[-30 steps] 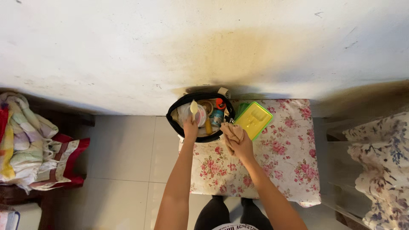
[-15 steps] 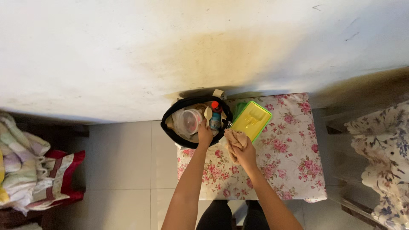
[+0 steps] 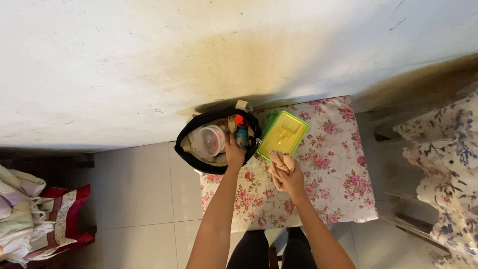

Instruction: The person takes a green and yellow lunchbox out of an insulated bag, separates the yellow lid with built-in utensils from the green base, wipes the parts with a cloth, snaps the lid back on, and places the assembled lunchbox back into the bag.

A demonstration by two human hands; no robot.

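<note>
A crumpled tan cloth point(image 3: 280, 164) is clenched in the right hand point(image 3: 289, 177) above the floral tablecloth point(image 3: 338, 169), just beside the yellow-green lunch box point(image 3: 284, 134). The left hand point(image 3: 234, 153) is reached into the black bag point(image 3: 186, 149); whether anything is grasped there cannot be told. A clear lidded container point(image 3: 209, 140) and a red-capped bottle point(image 3: 241, 132) are seen inside.

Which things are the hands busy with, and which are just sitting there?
Busy with:
left hand reaching into the black bag, by the round tub and small bottle
right hand gripping a tan cloth

Just sitting:
green-and-yellow box
flowered cover
cloth pile
</note>
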